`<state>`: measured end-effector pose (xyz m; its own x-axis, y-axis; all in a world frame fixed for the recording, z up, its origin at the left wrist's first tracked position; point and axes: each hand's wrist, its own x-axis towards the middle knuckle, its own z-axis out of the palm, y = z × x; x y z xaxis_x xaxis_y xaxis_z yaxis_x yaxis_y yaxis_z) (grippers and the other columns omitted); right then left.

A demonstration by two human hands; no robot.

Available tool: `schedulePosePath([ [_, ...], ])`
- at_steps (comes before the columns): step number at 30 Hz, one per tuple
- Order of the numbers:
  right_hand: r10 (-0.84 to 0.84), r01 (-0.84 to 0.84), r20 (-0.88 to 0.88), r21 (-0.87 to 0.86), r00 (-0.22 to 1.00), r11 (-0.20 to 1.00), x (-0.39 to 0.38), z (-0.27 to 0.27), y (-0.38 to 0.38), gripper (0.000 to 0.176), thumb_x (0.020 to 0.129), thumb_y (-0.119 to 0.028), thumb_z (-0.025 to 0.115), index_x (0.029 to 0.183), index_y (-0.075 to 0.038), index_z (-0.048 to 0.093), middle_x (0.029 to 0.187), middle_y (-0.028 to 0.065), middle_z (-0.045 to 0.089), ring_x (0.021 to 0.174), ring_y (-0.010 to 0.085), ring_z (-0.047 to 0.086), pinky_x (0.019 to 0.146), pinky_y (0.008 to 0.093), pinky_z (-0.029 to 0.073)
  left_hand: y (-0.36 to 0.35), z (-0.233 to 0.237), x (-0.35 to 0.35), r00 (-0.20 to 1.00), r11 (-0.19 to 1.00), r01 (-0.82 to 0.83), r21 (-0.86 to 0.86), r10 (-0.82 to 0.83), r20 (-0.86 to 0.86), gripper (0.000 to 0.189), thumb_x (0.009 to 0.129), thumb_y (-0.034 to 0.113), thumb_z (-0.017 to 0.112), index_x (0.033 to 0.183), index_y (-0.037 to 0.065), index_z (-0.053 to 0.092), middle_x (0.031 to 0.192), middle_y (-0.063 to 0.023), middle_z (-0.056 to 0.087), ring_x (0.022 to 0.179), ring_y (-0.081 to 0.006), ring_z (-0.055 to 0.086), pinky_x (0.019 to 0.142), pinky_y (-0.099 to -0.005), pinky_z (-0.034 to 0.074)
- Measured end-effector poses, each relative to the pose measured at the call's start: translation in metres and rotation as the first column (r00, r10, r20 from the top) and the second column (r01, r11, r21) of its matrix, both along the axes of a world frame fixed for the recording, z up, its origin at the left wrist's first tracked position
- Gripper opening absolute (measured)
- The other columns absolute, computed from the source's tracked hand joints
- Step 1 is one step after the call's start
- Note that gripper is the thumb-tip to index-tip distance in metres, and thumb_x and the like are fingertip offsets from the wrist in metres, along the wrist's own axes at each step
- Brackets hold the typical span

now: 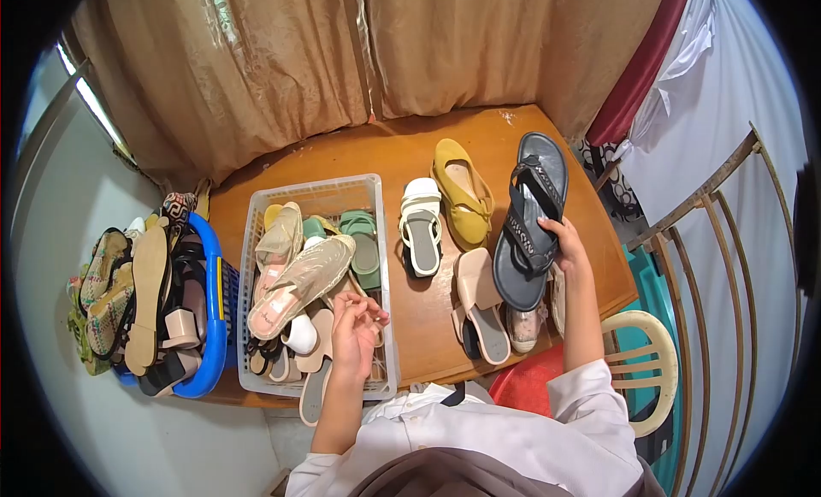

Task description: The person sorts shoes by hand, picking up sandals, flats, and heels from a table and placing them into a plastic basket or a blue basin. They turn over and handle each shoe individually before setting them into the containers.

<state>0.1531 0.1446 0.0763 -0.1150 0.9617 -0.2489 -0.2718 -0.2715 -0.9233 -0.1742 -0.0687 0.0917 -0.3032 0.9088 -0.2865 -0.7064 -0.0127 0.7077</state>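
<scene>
My right hand point(566, 243) grips a pair of black thong sandals point(537, 215) at the side, holding them over the right part of the table. My left hand point(355, 326) hovers at the front right of a clear plastic bin point(382, 266), its fingers loosely bent and apart with nothing in them. Beneath and beside it in the bin are beige mesh slippers point(312, 275), green sandals point(364, 249) and other shoes. Between the bin and the black sandals stand white sandals point(421, 227) and mustard flats point(462, 193). Beige block sandals point(479, 300) lie nearer me.
A blue basket point(214, 309) heaped with shoes stands at the table's left end. More shoes, partly hidden, lie under the black sandals, among them a pale floral shoe point(523, 328). A cream plastic chair point(658, 352) and a metal rack point(710, 215) are at the right.
</scene>
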Motion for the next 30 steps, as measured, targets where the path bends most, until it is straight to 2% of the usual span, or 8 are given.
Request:
schedulePosePath([
  [2, -0.002, 0.005, 0.022, -0.124, 1.0, 0.992, 0.008, -0.004, 0.024, 0.032, 0.074, -0.013, 0.068, 0.099, 0.004, 0.057, 0.085, 0.0102, 0.065, 0.068, 0.0192, 0.063, 0.066, 0.0308, 0.053, 0.0, 0.002, 0.001, 1.0, 1.0, -0.011, -0.022, 0.011, 0.013, 0.012, 0.084, 0.011, 0.047, 0.094, 0.011, 0.041, 0.081, -0.0067, 0.052, 0.072, -0.0193, 0.052, 0.072, -0.036, 0.043],
  [5, -0.055, 0.016, -0.128, -0.294, 0.99, 0.956, 0.016, -0.021, 0.059, 0.025, 0.074, -0.013, 0.067, 0.092, 0.001, 0.058, 0.082, 0.0106, 0.065, 0.07, 0.0215, 0.064, 0.066, 0.0334, 0.054, -0.001, -0.001, -0.001, 0.999, 0.998, -0.043, -0.036, 0.044, 0.023, 0.011, 0.083, 0.011, 0.048, 0.093, 0.011, 0.043, 0.076, -0.0056, 0.051, 0.071, -0.0185, 0.052, 0.07, -0.0352, 0.045],
  [11, -0.117, 0.053, -0.242, -0.256, 0.963, 0.965, 0.013, -0.053, 0.099, 0.023, 0.074, -0.013, 0.062, 0.092, 0.001, 0.058, 0.085, 0.0102, 0.066, 0.077, 0.0231, 0.065, 0.077, 0.0344, 0.053, -0.002, 0.003, -0.002, 0.998, 0.998, -0.045, -0.048, 0.047, 0.046, 0.01, 0.083, 0.011, 0.044, 0.093, 0.01, 0.042, 0.074, -0.006, 0.049, 0.07, -0.0182, 0.05, 0.069, -0.0335, 0.043],
  [18, -0.285, 0.152, -0.373, -0.348, 0.883, 0.925, 0.007, -0.08, 0.148, 0.023, 0.075, -0.016, 0.061, 0.093, -0.001, 0.059, 0.093, 0.0127, 0.065, 0.085, 0.0262, 0.063, 0.084, 0.0356, 0.05, 0.002, 0.003, -0.007, 0.996, 0.995, -0.071, -0.071, 0.074, 0.042, 0.008, 0.083, 0.012, 0.046, 0.091, 0.01, 0.043, 0.07, -0.0036, 0.047, 0.066, -0.0165, 0.049, 0.068, -0.0335, 0.044],
  [21, -0.264, 0.102, -0.396, -0.386, 0.879, 0.917, 0.01, -0.085, 0.165, 0.025, 0.075, -0.02, 0.061, 0.094, -0.004, 0.06, 0.094, 0.0113, 0.066, 0.085, 0.0265, 0.063, 0.084, 0.0353, 0.049, 0.004, 0.004, -0.009, 0.993, 0.991, -0.106, -0.078, 0.109, 0.038, 0.009, 0.083, 0.011, 0.045, 0.091, 0.01, 0.042, 0.069, -0.0032, 0.045, 0.066, -0.0158, 0.048, 0.067, -0.0325, 0.043],
  [22, -0.275, 0.11, -0.367, -0.411, 0.889, 0.905, 0.011, -0.085, 0.169, 0.021, 0.076, -0.022, 0.06, 0.091, -0.008, 0.061, 0.092, 0.0084, 0.066, 0.082, 0.0248, 0.064, 0.078, 0.0339, 0.051, 0.003, 0.006, -0.009, 0.991, 0.988, -0.128, -0.083, 0.132, 0.037, 0.009, 0.083, 0.01, 0.045, 0.091, 0.01, 0.042, 0.07, -0.0033, 0.045, 0.067, -0.0157, 0.047, 0.068, -0.0316, 0.042],
  [25, -0.395, 0.255, -0.212, -0.486, 0.894, 0.836, 0.014, -0.104, 0.19, 0.021, 0.079, -0.022, 0.055, 0.092, -0.006, 0.059, 0.09, 0.0078, 0.065, 0.084, 0.0254, 0.063, 0.085, 0.0396, 0.049, 0.004, 0.006, -0.011, 0.98, 0.979, -0.194, -0.06, 0.196, 0.027, 0.01, 0.082, 0.009, 0.045, 0.092, 0.01, 0.042, 0.069, -0.0031, 0.043, 0.066, -0.015, 0.045, 0.068, -0.0304, 0.041],
  [30, -0.561, 0.321, -0.356, -0.546, 0.747, 0.774, 0.017, -0.138, 0.198, 0.022, 0.08, -0.02, 0.053, 0.095, -0.005, 0.058, 0.094, 0.0095, 0.064, 0.086, 0.0265, 0.062, 0.086, 0.0407, 0.049, 0.007, 0.012, -0.013, 0.96, 0.96, -0.277, -0.026, 0.278, 0.041, 0.011, 0.082, 0.006, 0.044, 0.092, 0.01, 0.041, 0.067, -0.0024, 0.04, 0.064, -0.0136, 0.042, 0.066, -0.0296, 0.039],
])
